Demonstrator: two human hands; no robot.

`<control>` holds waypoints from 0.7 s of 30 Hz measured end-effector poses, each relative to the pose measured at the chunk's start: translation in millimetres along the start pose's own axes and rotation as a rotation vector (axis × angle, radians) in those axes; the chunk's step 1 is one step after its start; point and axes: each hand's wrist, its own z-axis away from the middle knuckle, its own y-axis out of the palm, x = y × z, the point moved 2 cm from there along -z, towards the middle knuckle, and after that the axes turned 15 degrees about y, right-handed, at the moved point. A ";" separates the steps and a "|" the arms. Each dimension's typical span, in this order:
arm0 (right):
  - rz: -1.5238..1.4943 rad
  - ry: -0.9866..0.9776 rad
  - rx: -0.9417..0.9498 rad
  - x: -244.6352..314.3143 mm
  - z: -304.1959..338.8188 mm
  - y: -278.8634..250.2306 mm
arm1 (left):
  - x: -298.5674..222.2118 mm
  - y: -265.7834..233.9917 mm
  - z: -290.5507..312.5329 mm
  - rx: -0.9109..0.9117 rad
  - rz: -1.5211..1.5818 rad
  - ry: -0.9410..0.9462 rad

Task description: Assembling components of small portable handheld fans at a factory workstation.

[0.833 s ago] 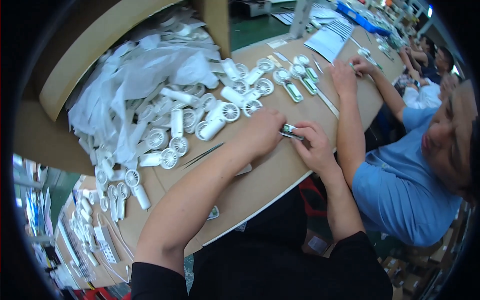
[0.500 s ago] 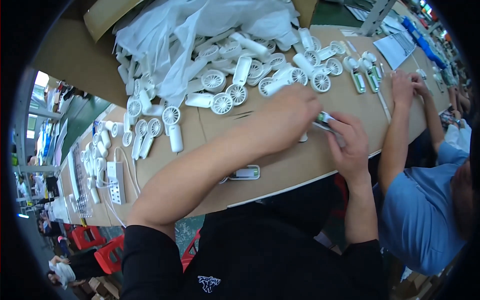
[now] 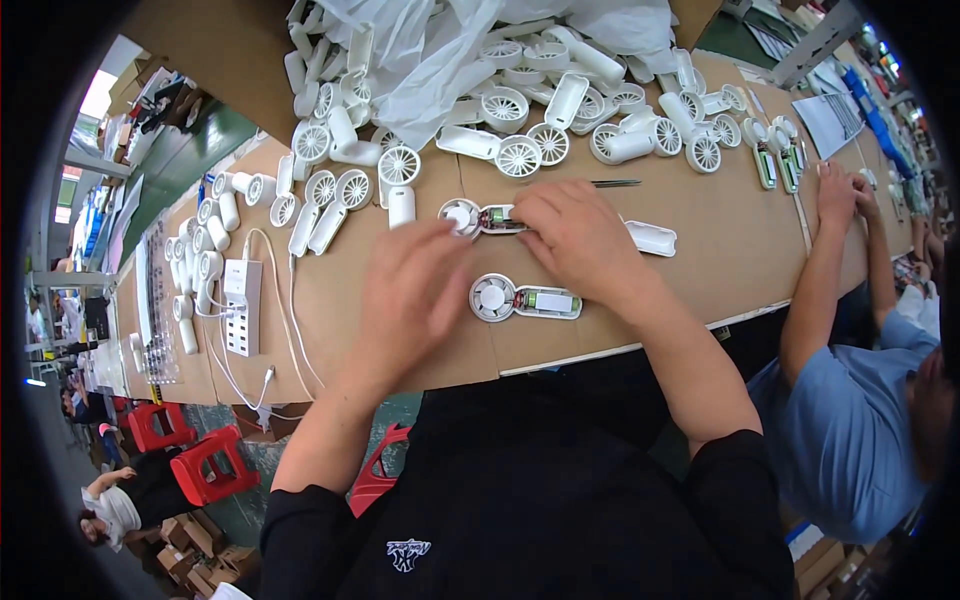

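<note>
R hand [image 3: 575, 240] pinches handle end of open white plastic handheld fan w/ green circuit board [image 3: 488, 218], long axis approx. L–R, just beyond 2nd open white plastic fan [image 3: 522, 299]; L hand [image 3: 408, 300], blurred, part-open, apparently empty, left of 2nd fan, nearer held fan's round head.

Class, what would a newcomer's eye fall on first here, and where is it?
First, the heap of white fan casings across the top, partly covered by crumpled white sheeting. Then, at centre, the right hand holding an open white fan, with the blurred left hand beside it.
</note>
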 end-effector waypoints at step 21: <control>-0.171 0.153 -0.257 23.3 104.6 -4.5 | -22.7 28.4 15.9 0.111 0.385 -0.131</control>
